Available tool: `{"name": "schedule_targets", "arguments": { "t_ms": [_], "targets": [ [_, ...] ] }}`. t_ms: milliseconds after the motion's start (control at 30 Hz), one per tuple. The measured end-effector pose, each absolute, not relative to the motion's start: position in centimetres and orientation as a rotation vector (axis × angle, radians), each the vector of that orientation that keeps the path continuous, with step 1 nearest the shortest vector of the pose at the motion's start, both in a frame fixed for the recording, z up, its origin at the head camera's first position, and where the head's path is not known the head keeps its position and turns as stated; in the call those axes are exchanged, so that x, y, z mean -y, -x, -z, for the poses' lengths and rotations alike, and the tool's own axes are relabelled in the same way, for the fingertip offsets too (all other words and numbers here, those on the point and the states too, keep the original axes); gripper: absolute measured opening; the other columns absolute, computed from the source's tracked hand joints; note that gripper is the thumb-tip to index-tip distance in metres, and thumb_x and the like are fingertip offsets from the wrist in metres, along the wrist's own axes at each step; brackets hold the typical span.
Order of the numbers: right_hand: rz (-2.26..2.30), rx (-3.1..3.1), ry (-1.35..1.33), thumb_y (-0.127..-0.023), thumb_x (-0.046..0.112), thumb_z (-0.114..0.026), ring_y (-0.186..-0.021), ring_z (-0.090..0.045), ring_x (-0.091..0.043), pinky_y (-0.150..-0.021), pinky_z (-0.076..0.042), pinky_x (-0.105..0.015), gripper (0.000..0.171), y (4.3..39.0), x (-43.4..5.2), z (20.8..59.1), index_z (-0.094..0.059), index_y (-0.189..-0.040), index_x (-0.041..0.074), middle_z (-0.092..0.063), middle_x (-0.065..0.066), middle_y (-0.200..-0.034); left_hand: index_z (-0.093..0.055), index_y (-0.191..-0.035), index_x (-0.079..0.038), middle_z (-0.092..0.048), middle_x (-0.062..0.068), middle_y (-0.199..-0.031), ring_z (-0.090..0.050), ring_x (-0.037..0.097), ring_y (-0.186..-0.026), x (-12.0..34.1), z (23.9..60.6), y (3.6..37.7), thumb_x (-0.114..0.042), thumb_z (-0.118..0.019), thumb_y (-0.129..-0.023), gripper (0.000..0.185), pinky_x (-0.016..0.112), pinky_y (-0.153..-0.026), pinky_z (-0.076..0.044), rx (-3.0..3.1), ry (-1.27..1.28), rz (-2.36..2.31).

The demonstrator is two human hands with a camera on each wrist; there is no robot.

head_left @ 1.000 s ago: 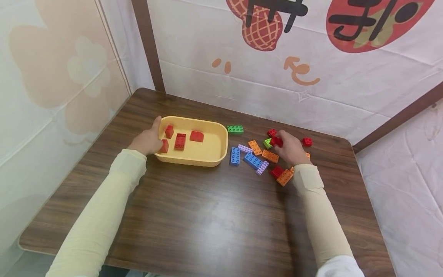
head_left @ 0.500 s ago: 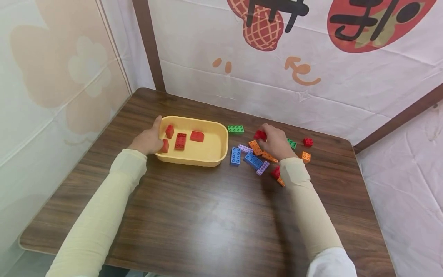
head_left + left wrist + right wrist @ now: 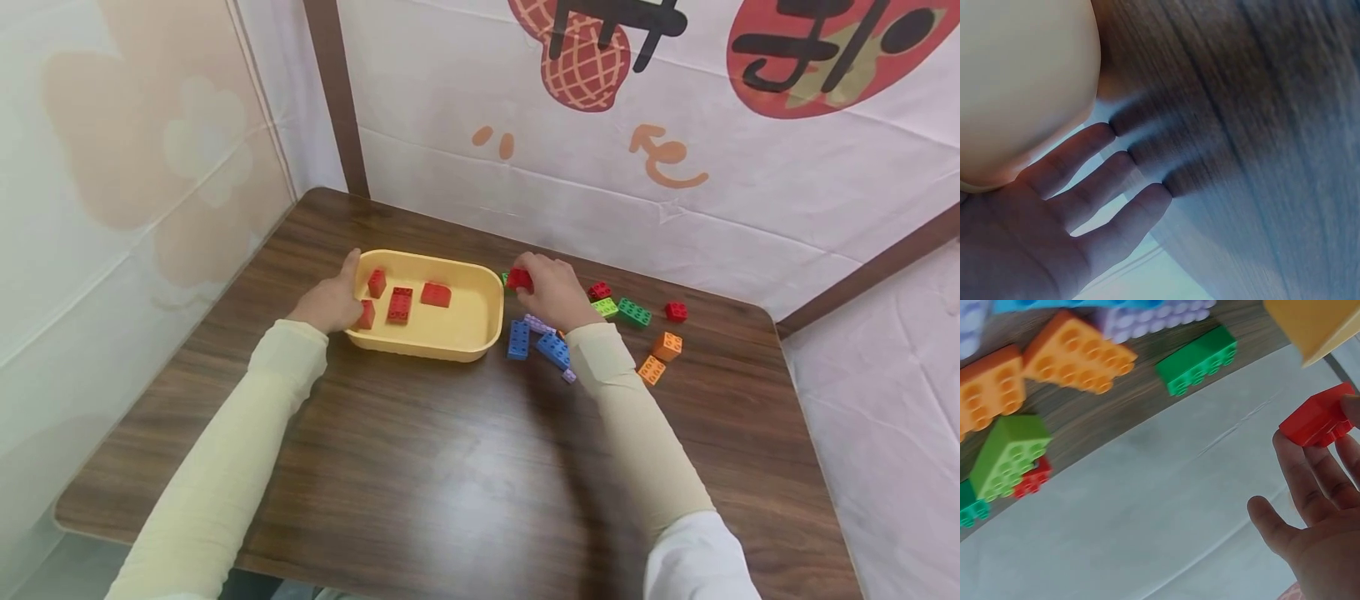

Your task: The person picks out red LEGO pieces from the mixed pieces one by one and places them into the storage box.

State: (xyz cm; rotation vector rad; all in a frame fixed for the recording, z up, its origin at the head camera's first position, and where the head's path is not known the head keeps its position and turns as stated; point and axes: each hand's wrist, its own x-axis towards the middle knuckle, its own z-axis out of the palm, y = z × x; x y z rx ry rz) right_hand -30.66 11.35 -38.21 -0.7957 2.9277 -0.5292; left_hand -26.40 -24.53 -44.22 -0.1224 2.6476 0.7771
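Observation:
My left hand (image 3: 327, 302) grips the left end of a yellow plastic tub (image 3: 420, 342), covering part of its rim. In the left wrist view three straight fingers (image 3: 1094, 187) reach along the outside of the tub, while the thumb is mostly out of sight. Several red toy bricks (image 3: 400, 306) lie inside. Just beyond the tub's right end, my right hand (image 3: 557, 292) pinches another red toy brick (image 3: 1316, 415) between thumb and fingers, above the table. Seen from the head, this brick (image 3: 519, 279) partly covers a green brick (image 3: 1197, 359).
Right of the tub lie blue bricks (image 3: 517, 340), lilac bricks (image 3: 1147, 322) and orange bricks (image 3: 667, 345). Farther back are a lime brick (image 3: 605, 307), a dark green brick (image 3: 634, 312) and red bricks (image 3: 676, 312). A printed cloth wall (image 3: 450, 167) borders the table's back edge.
Carrying the red brick, my right hand has moved left from the loose bricks toward the tub. My left hand stays at the tub's end. The head view has shifted slightly.

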Motion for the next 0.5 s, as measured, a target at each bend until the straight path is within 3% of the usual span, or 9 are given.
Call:
{"name": "schedule_targets", "arguments": {
  "t_ms": [200,500],
  "targets": [
    [0.504,-2.907,0.860,-0.090,0.014,-0.074,-0.100,-0.056,-0.022,-0.103,-0.036,-0.045,0.035,30.6,-9.3,38.4,-0.059,-0.122,0.012,-0.065,-0.004,-0.113,0.017,-0.160,-0.019,-0.059,0.027,-0.103,-0.058,0.038,-0.085,24.5,44.3,26.4,-0.015,-0.054,-0.093,0.098,0.051,-0.078,-0.045,-2.649,0.133,-0.783],
    [0.465,-2.859,0.927,-0.089,0.013,-0.073,-0.111,-0.059,-0.024,-0.115,-0.023,-0.052,0.037,30.6,-5.8,38.3,-0.059,-0.123,0.011,-0.067,-0.007,-0.117,0.016,-0.161,-0.017,-0.059,0.028,-0.105,-0.058,0.039,-0.086,24.5,44.3,26.4,-0.018,-0.054,-0.096,0.096,0.052,-0.078,-0.046,-2.649,0.138,-0.776]
  ]
}}
